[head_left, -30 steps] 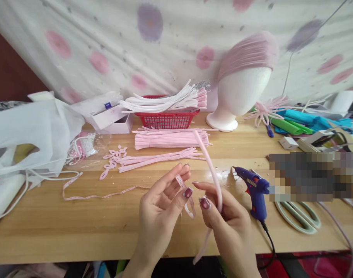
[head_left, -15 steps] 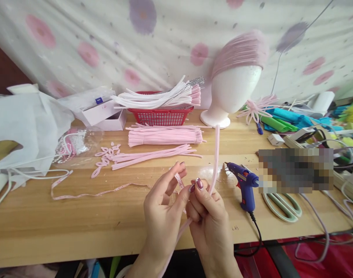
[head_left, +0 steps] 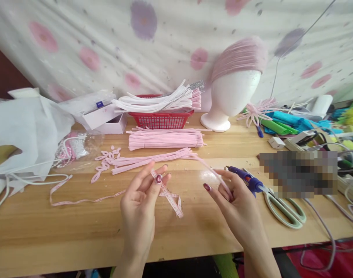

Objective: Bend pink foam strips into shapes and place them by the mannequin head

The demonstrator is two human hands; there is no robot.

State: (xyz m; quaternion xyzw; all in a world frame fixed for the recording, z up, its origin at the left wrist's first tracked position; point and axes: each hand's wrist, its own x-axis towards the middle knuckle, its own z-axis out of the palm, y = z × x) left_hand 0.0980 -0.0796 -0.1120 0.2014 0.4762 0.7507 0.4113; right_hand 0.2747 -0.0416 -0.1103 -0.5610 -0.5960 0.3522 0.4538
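My left hand (head_left: 141,199) pinches a pink measuring tape (head_left: 174,202) between thumb and fingers, above the wooden table (head_left: 77,231). The tape's short end dangles in a fold to the right, and its long part runs off to the left. A single pink fuzzy stem (head_left: 208,166) is in my right hand (head_left: 237,200), under curled fingers, its free end pointing up and left; the thumb stands apart. Behind my hands lie loose pink stems (head_left: 153,159), small pink loops (head_left: 105,160) and a thick pink bundle (head_left: 166,139).
A blue glue gun (head_left: 246,178) sits partly behind my right hand, with scissors (head_left: 285,208) to its right. A red basket (head_left: 161,120) of stems and a white foam head (head_left: 232,92) stand at the back. Cables run along the right.
My hands have moved apart, left hand leftward and right hand rightward. The pink stem, upright before, now slants up and left. More of the tape shows.
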